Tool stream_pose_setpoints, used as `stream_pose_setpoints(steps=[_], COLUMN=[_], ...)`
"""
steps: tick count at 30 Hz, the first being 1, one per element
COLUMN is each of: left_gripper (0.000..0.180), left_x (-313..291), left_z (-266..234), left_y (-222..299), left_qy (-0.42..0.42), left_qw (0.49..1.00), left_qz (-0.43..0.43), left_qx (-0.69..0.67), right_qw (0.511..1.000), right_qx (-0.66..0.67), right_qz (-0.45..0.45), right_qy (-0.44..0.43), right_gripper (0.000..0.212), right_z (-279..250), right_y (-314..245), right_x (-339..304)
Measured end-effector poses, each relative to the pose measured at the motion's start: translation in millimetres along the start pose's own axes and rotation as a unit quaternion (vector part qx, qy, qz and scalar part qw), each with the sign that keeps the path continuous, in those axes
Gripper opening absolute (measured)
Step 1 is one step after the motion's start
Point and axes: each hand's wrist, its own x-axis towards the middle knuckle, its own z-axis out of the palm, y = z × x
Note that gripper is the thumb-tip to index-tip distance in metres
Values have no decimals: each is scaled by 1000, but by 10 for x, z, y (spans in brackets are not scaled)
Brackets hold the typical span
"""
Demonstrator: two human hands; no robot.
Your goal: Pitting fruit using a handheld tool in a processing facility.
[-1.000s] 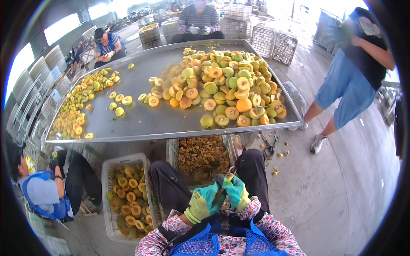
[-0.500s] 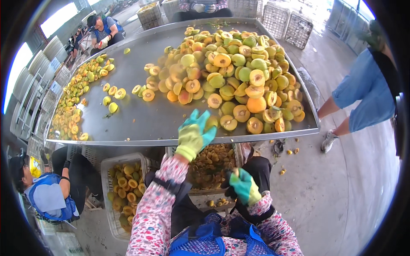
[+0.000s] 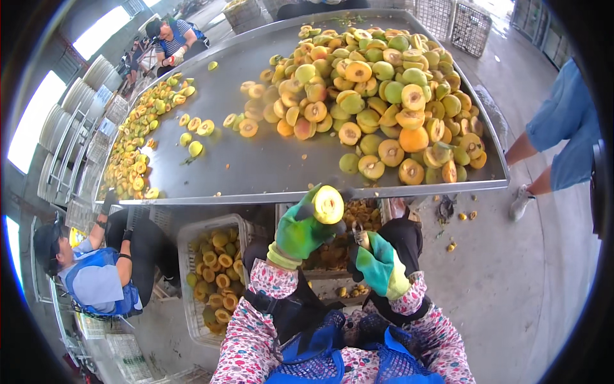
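A peach half [image 3: 329, 205], its cut face turned up and a pale centre showing, is in my left hand [image 3: 295, 232], with gloved fingers closed round it just off the table's near edge. Close by on the right, my right hand [image 3: 378, 264] is closed on a small pitting tool [image 3: 361, 237] with a pale handle and what looks like a metal loop tip. The tool is apart from the fruit. Beyond the hands, a large heap of peach halves [image 3: 384, 96] covers the right part of the metal table [image 3: 256, 163].
Below the table, a white crate [image 3: 192, 291] holds cut halves, and another crate under my hands holds scraps [image 3: 364, 214]. More halves [image 3: 137, 150] line the table's left end. A person [image 3: 96, 269] sits at left; another [image 3: 559, 128] stands at right.
My left hand has come back from the heap's near edge with a peach half in it. The right hand has shifted slightly right in view, still holding the tool. The view has tilted downward.
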Motion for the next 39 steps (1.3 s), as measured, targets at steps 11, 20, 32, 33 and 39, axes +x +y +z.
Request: stream_pose_setpoints(steps=[11,20,32,33,39], left_gripper=[55,56,57,57,56], left_x=[-362,-414,-482,-480,-551], left_z=[346,585,623,626,627], left_y=[143,106,-15,42,-103], left_qy=[137,192,223,210,217], left_qw=[902,895,968,970,896], left_qz=[-162,-129,-119,-79,95], left_qx=[-377,-382,-2,97,376], right_qw=[831,767,738,748,786], right_qx=[-469,-600,-646,-639,-606], right_qz=[-299,-227,-193,-178,-117], right_qy=[27,-18,4,8,-39], right_gripper=[31,24,35,37,48], right_z=[82,168,177,198,222], right_y=[-128,-58,180,166,46], right_x=[-118,-99,-68,-64,-100])
